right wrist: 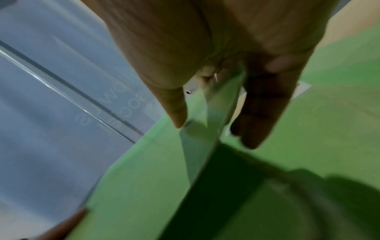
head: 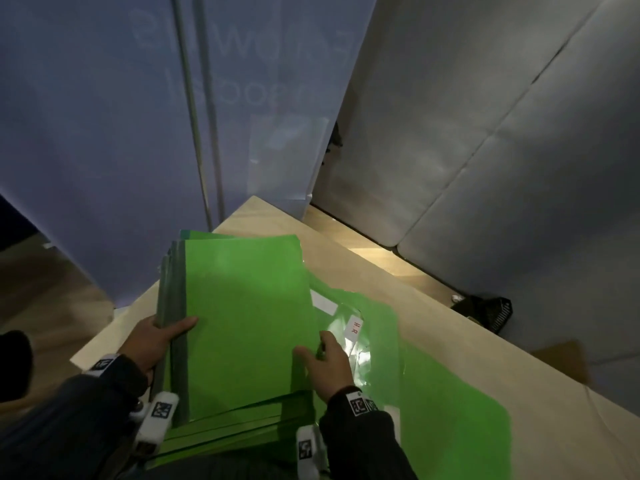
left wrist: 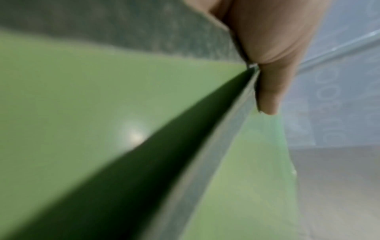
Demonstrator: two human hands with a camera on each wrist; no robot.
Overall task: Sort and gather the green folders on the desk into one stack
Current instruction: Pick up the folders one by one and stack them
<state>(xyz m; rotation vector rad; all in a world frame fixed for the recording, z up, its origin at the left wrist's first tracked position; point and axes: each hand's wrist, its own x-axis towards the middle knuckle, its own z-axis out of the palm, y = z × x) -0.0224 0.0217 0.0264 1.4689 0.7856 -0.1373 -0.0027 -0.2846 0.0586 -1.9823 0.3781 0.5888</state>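
Observation:
A stack of several green folders (head: 242,320) with grey spines is raised over the wooden desk (head: 433,327). My left hand (head: 156,341) grips the spine side, thumb on top; the left wrist view shows that thumb (left wrist: 269,91) pressed on the green folder edge (left wrist: 232,126). My right hand (head: 325,365) pinches the stack's right edge, thumb over the top cover and fingers underneath, as the right wrist view shows on the green sheet (right wrist: 213,110). More green folders (head: 433,393) lie flat on the desk to the right, one with a white label (head: 355,328) marked in red.
A bluish translucent panel (head: 138,133) with a metal rod stands behind the desk. Grey padded panels (head: 502,133) lie to the right. A black mesh basket (head: 491,311) sits beyond the desk's far edge, and a brown cardboard piece (head: 564,358) lies nearby.

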